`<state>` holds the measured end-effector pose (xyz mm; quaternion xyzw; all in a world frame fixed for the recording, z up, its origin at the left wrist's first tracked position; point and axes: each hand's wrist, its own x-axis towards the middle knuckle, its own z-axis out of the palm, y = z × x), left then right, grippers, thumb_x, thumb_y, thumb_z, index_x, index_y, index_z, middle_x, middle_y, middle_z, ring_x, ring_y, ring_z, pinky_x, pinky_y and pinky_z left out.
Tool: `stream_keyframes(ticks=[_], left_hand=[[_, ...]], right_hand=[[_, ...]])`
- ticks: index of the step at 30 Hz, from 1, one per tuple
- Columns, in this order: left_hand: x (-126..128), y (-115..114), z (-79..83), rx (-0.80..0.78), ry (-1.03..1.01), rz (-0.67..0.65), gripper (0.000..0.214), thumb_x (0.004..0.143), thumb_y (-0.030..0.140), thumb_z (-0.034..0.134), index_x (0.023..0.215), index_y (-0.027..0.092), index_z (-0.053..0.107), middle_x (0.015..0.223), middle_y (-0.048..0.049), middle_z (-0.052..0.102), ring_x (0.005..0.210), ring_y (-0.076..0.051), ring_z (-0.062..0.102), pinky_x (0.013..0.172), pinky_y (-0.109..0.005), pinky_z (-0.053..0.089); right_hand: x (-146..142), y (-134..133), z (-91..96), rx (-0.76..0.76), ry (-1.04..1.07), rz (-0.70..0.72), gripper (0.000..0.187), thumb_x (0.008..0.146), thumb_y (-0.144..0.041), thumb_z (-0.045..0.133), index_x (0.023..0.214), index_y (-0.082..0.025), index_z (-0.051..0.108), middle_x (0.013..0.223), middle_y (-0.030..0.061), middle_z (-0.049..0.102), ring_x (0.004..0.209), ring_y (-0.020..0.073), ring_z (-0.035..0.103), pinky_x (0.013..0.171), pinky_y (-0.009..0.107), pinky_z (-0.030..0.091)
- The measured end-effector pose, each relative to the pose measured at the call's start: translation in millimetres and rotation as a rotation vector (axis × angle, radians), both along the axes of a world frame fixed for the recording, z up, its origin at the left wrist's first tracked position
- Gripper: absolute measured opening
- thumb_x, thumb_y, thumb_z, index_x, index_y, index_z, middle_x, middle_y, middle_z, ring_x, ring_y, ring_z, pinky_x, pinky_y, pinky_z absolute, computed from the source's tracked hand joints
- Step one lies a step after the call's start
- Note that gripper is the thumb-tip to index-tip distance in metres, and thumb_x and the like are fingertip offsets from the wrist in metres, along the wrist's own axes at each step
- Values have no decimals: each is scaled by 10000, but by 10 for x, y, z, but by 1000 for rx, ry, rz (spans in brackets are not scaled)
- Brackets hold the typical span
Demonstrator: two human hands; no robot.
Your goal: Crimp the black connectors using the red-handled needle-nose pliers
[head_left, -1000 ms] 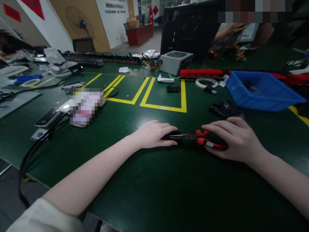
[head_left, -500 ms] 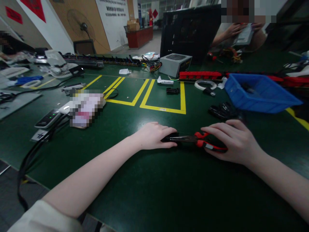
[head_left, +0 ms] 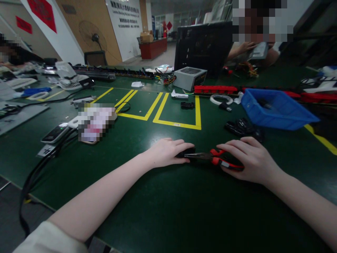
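Note:
My left hand (head_left: pixel 170 151) grips a small black part (head_left: pixel 184 153) low over the green table (head_left: pixel 147 211); the fingers hide much of it, so its kind is unclear. Red-handled needle-nose pliers (head_left: pixel 217 160) are held in my right hand (head_left: pixel 252 160), fingers around the handles. Their jaws point left and meet the black part between my left thumb and fingers. Whether the jaws clamp it I cannot tell. Beyond my right hand lie several black pieces (head_left: pixel 240 127), and another small black piece (head_left: pixel 187 105) lies inside a yellow-taped rectangle.
A blue bin (head_left: pixel 281 116) stands at the right, beside a white tape roll (head_left: pixel 221 99). At the back are a grey power supply (head_left: pixel 190 78) and a black case (head_left: pixel 202 45). A phone (head_left: pixel 96 121) and cables lie left. Across the table a person holds a grey object (head_left: pixel 259 51).
The whole view has tilted slightly upward, so the table appears a little lower. Both hands keep their hold, with the pliers still at the black part.

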<state>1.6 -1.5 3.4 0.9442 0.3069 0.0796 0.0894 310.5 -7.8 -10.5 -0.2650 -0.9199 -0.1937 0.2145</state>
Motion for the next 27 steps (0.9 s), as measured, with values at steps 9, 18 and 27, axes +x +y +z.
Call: stream_keyframes(ticks=[9, 18, 27], left_hand=[[6, 4, -1, 16, 4, -8, 483, 975, 464, 503, 1382, 208, 461, 1149, -62, 658, 933, -195, 659, 791, -310, 479], [7, 2, 10, -16, -12, -19, 487, 977, 468, 492, 1368, 178, 476, 1151, -69, 680, 953, -206, 666, 812, -329, 479], [-5, 11, 15, -56, -59, -40, 470, 955, 456, 506, 1349, 200, 484, 1164, -55, 683, 986, -214, 665, 837, -353, 485]], right_hand=[[-21, -15, 43, -13, 18, 11, 416, 823, -326, 641, 1195, -162, 553, 987, 95, 684, 825, 200, 642, 766, 363, 445], [2, -4, 16, -31, 28, 8, 458, 812, -318, 656, 1239, -184, 554, 1020, 95, 692, 857, 212, 649, 785, 378, 444], [-17, -12, 23, -14, 22, -6, 461, 809, -333, 653, 1237, -187, 563, 1020, 89, 696, 874, 223, 648, 812, 393, 428]])
